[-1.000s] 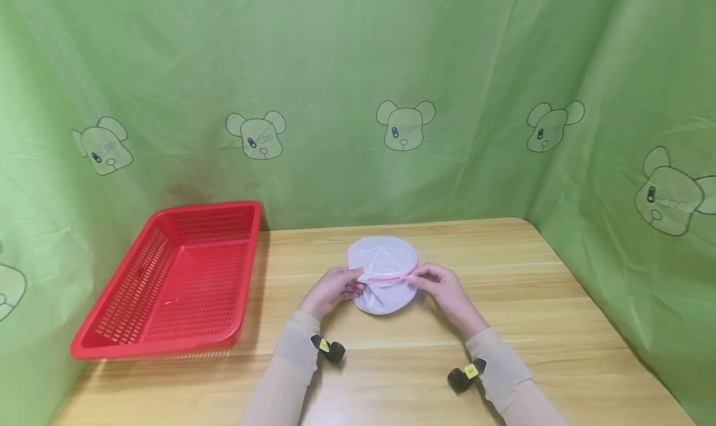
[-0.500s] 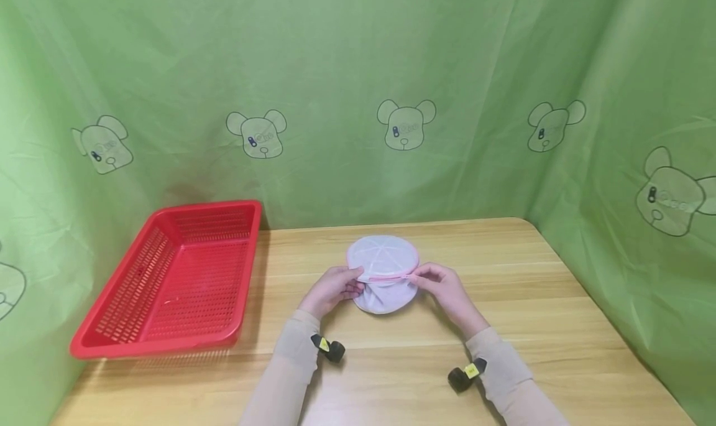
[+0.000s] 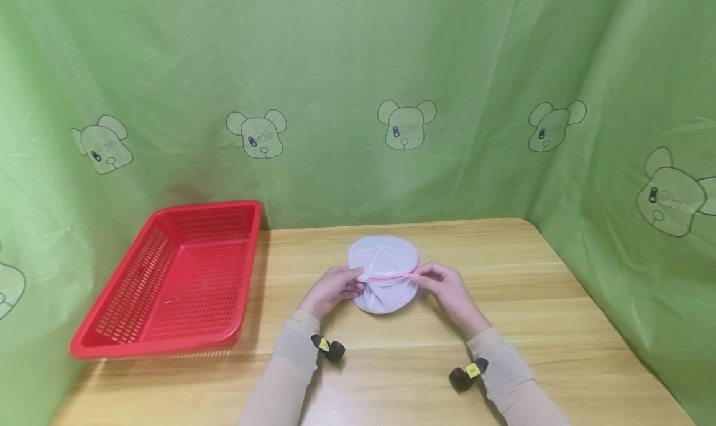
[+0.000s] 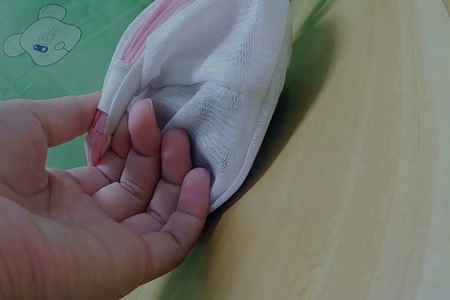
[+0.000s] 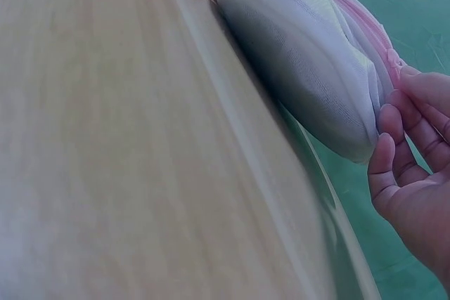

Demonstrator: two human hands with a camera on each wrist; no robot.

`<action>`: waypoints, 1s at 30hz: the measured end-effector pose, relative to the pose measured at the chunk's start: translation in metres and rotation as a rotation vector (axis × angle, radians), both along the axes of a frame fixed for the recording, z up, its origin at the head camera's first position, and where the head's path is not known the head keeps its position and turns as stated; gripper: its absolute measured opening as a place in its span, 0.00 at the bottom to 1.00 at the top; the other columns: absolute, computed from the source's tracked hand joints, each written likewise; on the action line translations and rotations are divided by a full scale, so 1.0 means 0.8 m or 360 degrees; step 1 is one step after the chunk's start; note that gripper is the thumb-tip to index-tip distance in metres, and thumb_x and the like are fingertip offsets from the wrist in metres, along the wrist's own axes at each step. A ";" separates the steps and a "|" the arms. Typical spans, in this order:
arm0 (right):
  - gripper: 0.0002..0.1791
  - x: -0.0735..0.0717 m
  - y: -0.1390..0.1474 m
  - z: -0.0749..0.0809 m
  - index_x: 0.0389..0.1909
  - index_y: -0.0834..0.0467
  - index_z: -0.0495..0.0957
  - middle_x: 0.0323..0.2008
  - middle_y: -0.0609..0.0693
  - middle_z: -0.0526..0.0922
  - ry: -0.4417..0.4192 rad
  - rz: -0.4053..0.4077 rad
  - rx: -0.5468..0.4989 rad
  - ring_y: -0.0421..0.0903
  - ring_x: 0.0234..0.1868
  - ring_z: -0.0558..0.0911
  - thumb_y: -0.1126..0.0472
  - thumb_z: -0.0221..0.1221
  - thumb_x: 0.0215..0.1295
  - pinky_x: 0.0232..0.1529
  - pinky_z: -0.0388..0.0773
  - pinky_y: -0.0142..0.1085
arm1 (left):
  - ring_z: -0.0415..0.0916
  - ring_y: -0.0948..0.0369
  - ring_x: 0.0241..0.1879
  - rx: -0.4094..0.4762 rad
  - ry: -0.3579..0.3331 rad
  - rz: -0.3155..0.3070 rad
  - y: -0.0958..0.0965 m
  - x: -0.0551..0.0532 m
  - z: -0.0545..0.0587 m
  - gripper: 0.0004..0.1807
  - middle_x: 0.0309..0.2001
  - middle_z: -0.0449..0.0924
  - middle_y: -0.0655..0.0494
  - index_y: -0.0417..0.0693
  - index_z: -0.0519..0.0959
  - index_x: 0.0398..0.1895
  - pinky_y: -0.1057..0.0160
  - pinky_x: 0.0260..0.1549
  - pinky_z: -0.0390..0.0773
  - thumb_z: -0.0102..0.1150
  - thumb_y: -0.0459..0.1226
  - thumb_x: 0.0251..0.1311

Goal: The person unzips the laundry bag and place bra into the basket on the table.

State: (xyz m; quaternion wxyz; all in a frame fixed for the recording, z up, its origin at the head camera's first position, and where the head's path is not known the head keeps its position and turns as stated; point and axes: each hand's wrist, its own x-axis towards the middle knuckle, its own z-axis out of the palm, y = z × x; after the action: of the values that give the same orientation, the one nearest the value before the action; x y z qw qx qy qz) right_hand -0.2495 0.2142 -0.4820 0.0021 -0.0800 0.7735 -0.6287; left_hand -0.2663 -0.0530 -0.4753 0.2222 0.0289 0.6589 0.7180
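A white mesh laundry bag (image 3: 386, 296), round with pink trim, is held over the middle of the table. Its pink zipper (image 4: 156, 19) runs along the side of the bag facing the person. My left hand (image 3: 334, 287) grips the bag's left edge, thumb on top and fingers curled beneath, as the left wrist view shows (image 4: 133, 194). At the other end of the zipper my right hand (image 3: 444, 286) pinches the pink zipper pull (image 5: 396, 61) between thumb and forefinger. Its other fingers curl beside the mesh in the right wrist view.
A red plastic basket (image 3: 240, 308) with perforated walls stands on the left of the wooden table (image 3: 559, 326). Green curtains (image 3: 335, 53) printed with bear heads hang behind the table and at both sides.
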 end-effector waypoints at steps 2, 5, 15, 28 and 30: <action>0.16 0.000 0.001 0.000 0.42 0.68 0.79 0.36 0.39 0.84 -0.0008 -0.0010 0.0005 0.36 0.43 0.80 0.59 0.66 0.60 0.48 0.78 0.27 | 0.77 0.65 0.29 0.0002 0.0000 0.0001 0.000 -0.001 -0.001 0.10 0.25 0.78 0.59 0.42 0.77 0.36 0.68 0.38 0.80 0.53 0.40 0.68; 0.16 -0.001 0.005 0.001 0.42 0.68 0.79 0.36 0.39 0.84 -0.0012 -0.0028 0.0002 0.37 0.43 0.80 0.59 0.66 0.60 0.47 0.78 0.28 | 0.77 0.65 0.30 -0.0001 -0.0001 0.0000 0.000 -0.001 -0.002 0.10 0.26 0.78 0.59 0.42 0.77 0.36 0.68 0.38 0.80 0.53 0.40 0.68; 0.17 -0.002 0.009 0.003 0.44 0.68 0.79 0.36 0.39 0.84 -0.0049 -0.0019 -0.0018 0.37 0.43 0.80 0.59 0.65 0.61 0.48 0.79 0.32 | 0.77 0.65 0.30 -0.0001 0.0000 -0.0001 -0.001 -0.002 -0.003 0.11 0.25 0.78 0.59 0.40 0.77 0.37 0.68 0.38 0.80 0.53 0.40 0.68; 0.19 -0.005 0.014 -0.003 0.44 0.69 0.78 0.36 0.42 0.84 0.0000 -0.0043 -0.0020 0.48 0.44 0.81 0.57 0.65 0.61 0.47 0.82 0.39 | 0.77 0.65 0.30 0.0000 -0.0003 -0.0002 -0.001 -0.001 -0.002 0.10 0.25 0.78 0.59 0.42 0.77 0.36 0.68 0.38 0.80 0.53 0.40 0.68; 0.20 -0.005 0.015 -0.002 0.44 0.69 0.78 0.36 0.41 0.84 -0.0003 -0.0042 -0.0018 0.48 0.43 0.81 0.57 0.65 0.61 0.46 0.82 0.39 | 0.77 0.65 0.30 0.0003 -0.0005 -0.0003 -0.001 -0.002 -0.003 0.10 0.25 0.78 0.59 0.42 0.77 0.36 0.68 0.38 0.80 0.53 0.40 0.68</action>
State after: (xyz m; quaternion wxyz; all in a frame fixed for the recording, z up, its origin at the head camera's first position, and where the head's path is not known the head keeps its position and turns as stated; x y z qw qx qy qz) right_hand -0.2532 0.2258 -0.4836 -0.0059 -0.0693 0.7709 -0.6332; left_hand -0.2678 -0.0542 -0.4775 0.2239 0.0285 0.6580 0.7184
